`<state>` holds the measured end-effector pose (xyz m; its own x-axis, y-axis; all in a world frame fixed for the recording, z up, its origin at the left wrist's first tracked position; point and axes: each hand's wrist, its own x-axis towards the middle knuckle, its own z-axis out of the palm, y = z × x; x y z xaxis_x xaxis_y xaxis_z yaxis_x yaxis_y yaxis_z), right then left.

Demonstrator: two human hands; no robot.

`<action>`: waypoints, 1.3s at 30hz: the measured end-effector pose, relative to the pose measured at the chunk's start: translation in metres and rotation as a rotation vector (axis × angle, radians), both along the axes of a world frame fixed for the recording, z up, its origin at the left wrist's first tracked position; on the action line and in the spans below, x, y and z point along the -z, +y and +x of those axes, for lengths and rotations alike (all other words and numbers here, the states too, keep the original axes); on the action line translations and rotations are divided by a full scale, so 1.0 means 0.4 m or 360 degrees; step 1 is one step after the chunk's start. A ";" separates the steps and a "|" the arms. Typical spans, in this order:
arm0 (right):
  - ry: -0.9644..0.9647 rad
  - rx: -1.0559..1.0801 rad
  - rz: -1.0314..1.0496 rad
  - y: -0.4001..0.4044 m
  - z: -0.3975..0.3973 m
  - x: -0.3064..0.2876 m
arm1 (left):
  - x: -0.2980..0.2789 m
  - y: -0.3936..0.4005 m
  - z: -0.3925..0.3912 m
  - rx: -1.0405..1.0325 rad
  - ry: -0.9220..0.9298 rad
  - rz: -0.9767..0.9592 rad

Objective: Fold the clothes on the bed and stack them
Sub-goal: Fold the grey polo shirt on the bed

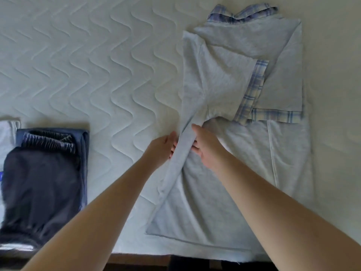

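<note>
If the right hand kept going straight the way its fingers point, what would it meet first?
The right hand points left, its fingers against the raised fold of the light grey shirt. It would push into that fold first; just beyond sits the left hand, though depth is unclear.

A pale mattress cover (pixel 88 61) fills nearly the whole view, quilted in rows of wavy, zigzag stitching that run from left to right. Soft, even light falls across it, with faint shading in the stitched grooves. Along the near edge, a brown wooden strip (pixel 136 260) shows, with dark floor (pixel 195 266) just beyond it.
</note>
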<state>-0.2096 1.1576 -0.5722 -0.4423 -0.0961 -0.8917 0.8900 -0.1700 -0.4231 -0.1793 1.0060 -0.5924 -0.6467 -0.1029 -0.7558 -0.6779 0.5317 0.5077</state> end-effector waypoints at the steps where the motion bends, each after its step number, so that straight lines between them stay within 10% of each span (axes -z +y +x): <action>1: -0.0034 -0.0022 0.0010 -0.006 0.009 -0.002 | -0.002 -0.004 0.049 -0.0025 -0.0035 0.0008; 8: -0.0104 -0.0134 -0.0209 -0.013 0.113 -0.019 | -0.040 -0.013 0.342 0.0356 -0.0031 -0.0149; 29: 0.0460 -0.0236 0.0713 0.150 0.463 -0.026 | -0.102 0.131 0.668 0.0365 0.0449 -0.0184; 39: 0.0301 -0.0943 0.0507 0.156 0.573 -0.013 | -0.040 0.157 0.709 0.0416 0.0399 -0.0169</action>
